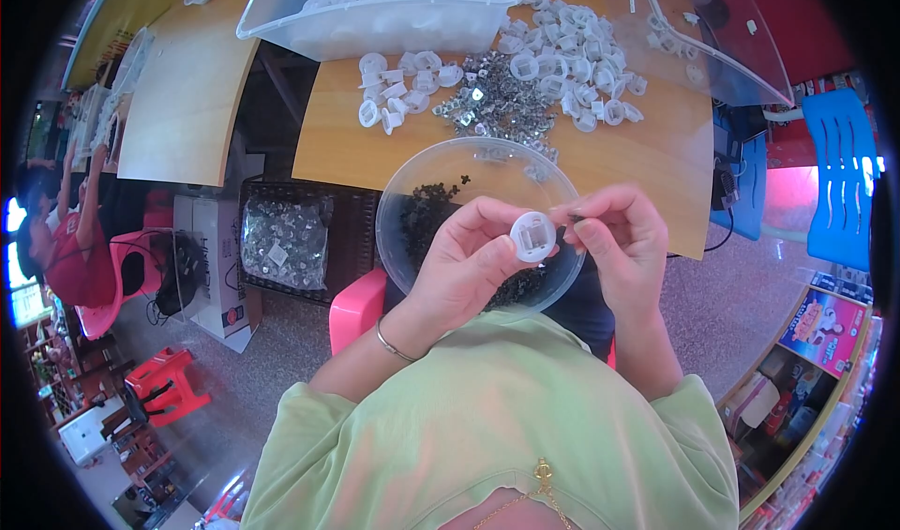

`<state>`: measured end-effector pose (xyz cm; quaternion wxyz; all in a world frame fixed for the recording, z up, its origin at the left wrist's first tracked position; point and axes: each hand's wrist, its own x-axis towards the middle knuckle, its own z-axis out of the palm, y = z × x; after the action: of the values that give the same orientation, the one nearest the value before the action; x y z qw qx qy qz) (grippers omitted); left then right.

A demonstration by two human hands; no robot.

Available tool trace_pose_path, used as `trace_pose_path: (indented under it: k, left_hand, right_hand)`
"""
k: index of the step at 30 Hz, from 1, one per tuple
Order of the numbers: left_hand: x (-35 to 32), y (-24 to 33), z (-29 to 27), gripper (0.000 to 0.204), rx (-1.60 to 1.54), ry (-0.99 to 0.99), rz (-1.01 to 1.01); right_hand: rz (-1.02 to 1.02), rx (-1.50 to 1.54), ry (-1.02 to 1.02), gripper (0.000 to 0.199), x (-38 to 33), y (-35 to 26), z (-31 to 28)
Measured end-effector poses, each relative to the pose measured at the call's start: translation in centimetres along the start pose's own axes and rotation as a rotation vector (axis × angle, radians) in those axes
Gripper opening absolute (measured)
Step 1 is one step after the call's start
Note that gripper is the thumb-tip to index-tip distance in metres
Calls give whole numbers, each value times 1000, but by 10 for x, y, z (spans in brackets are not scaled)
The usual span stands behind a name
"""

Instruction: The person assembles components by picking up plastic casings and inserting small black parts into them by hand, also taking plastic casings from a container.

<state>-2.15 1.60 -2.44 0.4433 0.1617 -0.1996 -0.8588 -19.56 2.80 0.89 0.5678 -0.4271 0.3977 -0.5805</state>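
My left hand (pixel 466 266) pinches a round white plastic part (pixel 535 238) by its edge. Slots show in the part's face, which is turned up toward me. Close to its right side, my right hand (pixel 621 239) has thumb and forefinger pressed together on a small dark piece (pixel 575 218), too small to make out fully. Both hands are held over a clear round plastic tub (pixel 390 191) on my lap. Small black cross-shaped pieces (pixel 424 213) lie inside the tub, partly covered by my left hand.
On the wooden table (pixel 347 146) lie a heap of small shiny metal pieces (pixel 497 99) and loose white plastic parts (pixel 586 57). A clear bin (pixel 394 31) of white parts stands behind. A bag of metal pieces (pixel 286 239) is at left, and a person (pixel 75 239) sits far left.
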Motion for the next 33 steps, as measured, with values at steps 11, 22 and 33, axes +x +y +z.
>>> trace_pose_path:
  k: [11,22,33]
  left_hand:
    - [0,-3,3,22,17,18,62]
    - [3,-1,7,23,54,44,49]
    - [1,1,-2,36,75,-14,-87]
  right_hand:
    - [-317,-622,-2,17,3,-9,10]
    - [-372,-672,-18,17,3,-8,10]
    - [-519,-807,-149,21,5,-8,13]
